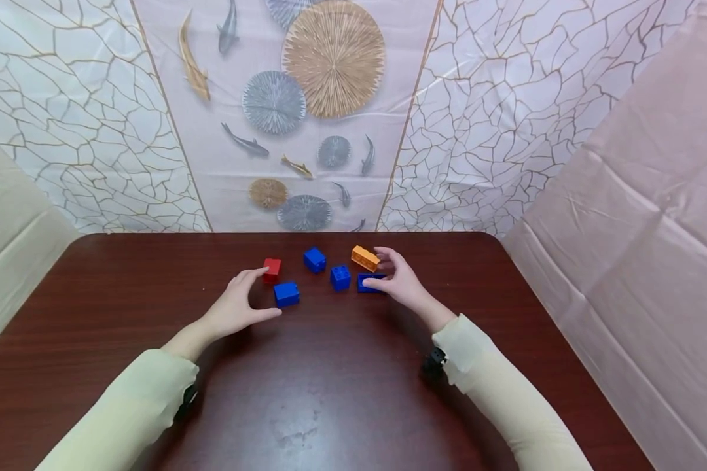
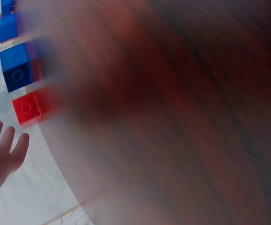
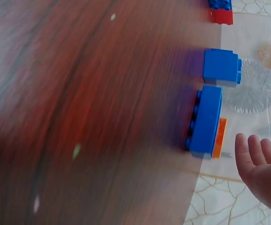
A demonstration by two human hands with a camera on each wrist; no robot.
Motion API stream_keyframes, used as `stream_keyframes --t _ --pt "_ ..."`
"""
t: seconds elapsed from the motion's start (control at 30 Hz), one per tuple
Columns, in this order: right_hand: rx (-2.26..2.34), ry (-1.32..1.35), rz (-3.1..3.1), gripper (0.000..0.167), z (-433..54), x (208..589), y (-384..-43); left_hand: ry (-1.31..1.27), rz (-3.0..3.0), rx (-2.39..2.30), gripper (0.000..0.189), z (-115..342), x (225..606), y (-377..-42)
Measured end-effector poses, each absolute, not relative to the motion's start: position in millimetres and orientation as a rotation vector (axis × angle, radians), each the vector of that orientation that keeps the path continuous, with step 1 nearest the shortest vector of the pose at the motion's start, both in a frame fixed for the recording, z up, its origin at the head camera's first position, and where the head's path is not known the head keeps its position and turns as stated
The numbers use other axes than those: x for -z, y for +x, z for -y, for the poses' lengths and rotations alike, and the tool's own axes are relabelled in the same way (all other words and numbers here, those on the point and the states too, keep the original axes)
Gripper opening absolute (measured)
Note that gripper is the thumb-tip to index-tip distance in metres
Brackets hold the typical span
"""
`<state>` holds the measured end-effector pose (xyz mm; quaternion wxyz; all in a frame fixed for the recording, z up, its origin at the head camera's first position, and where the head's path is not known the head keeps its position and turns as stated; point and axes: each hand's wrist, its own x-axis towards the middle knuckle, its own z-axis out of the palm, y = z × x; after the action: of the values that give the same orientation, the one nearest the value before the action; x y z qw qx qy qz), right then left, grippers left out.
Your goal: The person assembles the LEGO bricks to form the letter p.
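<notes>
My left hand [image 1: 234, 306] is spread, thumb apart from the fingers. Its fingertips are right at a red toy building block [image 1: 272, 271], and a blue block [image 1: 287, 295] lies between fingers and thumb. In the left wrist view the red block [image 2: 27, 110] has its hollow underside showing. On the other side, my right hand [image 1: 403, 282] has its fingertips near an orange block [image 1: 365, 259], while its thumb overlaps a long blue block [image 1: 363, 284]. The right wrist view has the long blue block [image 3: 206, 119] with its studs turned sideways, and loosely extended fingers [image 3: 257, 150] beside the orange one.
Two more blue blocks, one at the back [image 1: 315, 260] and one in the middle [image 1: 340, 278], lie between the hands. All rest on a dark brown wooden table [image 1: 318, 392]. A patterned cloth [image 1: 212, 163] hangs behind its far edge, with plain cloth on both sides.
</notes>
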<state>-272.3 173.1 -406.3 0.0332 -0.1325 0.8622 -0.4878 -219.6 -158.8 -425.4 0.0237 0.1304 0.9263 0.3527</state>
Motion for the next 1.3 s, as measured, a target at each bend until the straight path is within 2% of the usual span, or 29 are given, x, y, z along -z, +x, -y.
stream_keyframes --t 0.53,0.83,0.97,1.3 --pt "1.469 -0.408 -2.610 0.069 -143.7 417.9 -282.3 0.489 -2.807 -1.100 0.074 135.0 438.7 -234.0" --pt "1.508 -0.451 -2.589 0.071 -141.4 423.0 -288.1 0.483 -2.909 -0.920 0.041 126.0 436.3 -245.3" --pt "1.516 -0.509 -2.594 0.068 -138.8 424.8 -292.6 0.465 -2.913 -0.892 0.039 124.9 432.8 -246.8" --pt "1.137 -0.398 -2.664 0.059 -120.0 414.2 -300.6 0.439 -2.939 -0.854 0.038 123.3 434.6 -246.8"
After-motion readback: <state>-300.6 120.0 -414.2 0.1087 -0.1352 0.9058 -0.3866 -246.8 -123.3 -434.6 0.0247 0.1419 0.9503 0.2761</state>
